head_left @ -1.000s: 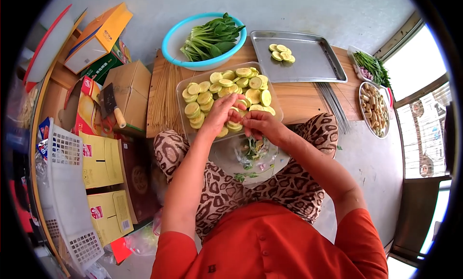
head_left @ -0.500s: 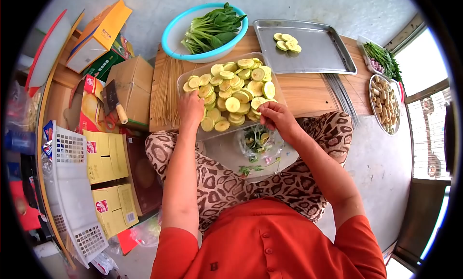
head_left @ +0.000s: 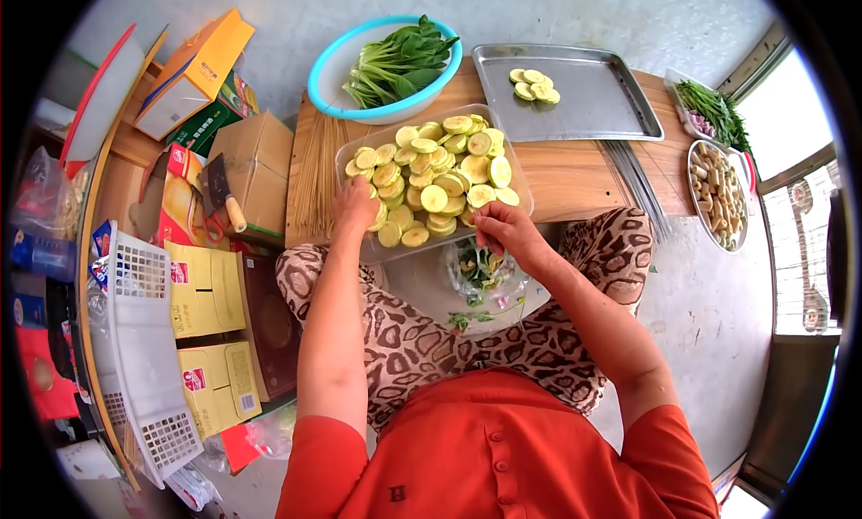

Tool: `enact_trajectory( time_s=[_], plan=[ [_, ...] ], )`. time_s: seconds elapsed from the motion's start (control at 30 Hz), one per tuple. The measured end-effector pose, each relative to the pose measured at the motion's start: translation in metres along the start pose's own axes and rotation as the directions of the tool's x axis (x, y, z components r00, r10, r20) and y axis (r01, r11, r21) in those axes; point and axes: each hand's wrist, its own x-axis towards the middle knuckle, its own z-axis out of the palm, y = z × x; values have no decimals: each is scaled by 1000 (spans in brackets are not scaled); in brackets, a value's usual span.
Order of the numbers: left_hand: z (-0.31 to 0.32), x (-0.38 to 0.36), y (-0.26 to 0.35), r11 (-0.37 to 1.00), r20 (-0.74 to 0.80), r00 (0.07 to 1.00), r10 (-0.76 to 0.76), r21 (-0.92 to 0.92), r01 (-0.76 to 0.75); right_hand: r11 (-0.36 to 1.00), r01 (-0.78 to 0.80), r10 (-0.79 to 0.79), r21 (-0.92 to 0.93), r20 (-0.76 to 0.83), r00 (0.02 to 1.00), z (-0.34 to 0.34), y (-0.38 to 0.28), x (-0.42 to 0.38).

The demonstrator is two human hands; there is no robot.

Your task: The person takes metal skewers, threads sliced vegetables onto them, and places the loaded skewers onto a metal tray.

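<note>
Watching this from far off through the head cam, and the big change is the hands splitting up. A second ago they were together over the clear tub (head_left: 521, 182); now the left hand (head_left: 356, 205) is down at its left side, on or right against the squash slices (head_left: 440, 173), and the right hand (head_left: 510, 232) is at the front right corner. Since half a second ago the left has barely shifted, while the right is a touch lower, by the tub's near edge.

For the job, I read that as sorting through the pile rather than handling one piece two-handed. The slices are heaped in the tub, and the small stack (head_left: 537, 84) on the metal tray (head_left: 593, 106) looks the same as before, so nothing's been added there.

Fingers: the left's are bent downward, tips hidden; the right's curl toward the thumb. It's too small from here, so honestly I can't tell if either is pinching anything.
</note>
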Motion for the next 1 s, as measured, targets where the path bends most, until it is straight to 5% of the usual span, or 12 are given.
enact_trajectory(
  time_s=[0.37, 0.47, 0.57, 0.63, 0.67, 0.7, 0.73, 1.0],
  plan=[
    [-28, -18, 12, 985, 160, 984, -79, -141, 102, 999, -14, 14, -44, 6, 1000, 3, 7, 2],
    [-13, -13, 1, 985, 65, 998, 1, -173, 10, 999, -17, 17, -42, 16, 1000, 4, 8, 4],
    [1, -3, -4, 913, -28, 999, 18, -406, -28, 998, -23, 24, -65, 18, 1000, 5, 6, 3],
    [-14, -9, 10, 517, -19, 1000, 6, -856, -19, 996, -13, 15, -83, 27, 1000, 11, 1, 0],
    [-21, -12, 16, 517, -20, 1000, 4, -856, -19, 996, -13, 15, -84, 29, 999, 12, -1, -2],
    [-27, -16, 21, 133, 140, 990, 31, -982, 134, 998, -7, 11, -69, 56, 998, 15, -3, -4],
    [-30, -18, 25, -263, 270, 955, 119, -919, 293, 999, -1, 6, -53, 84, 996, 18, -4, -5],
    [-18, -11, 46, -556, 303, 927, 222, -742, 375, 999, 31, -27, -30, 132, 991, 38, -13, -10]
  ],
)
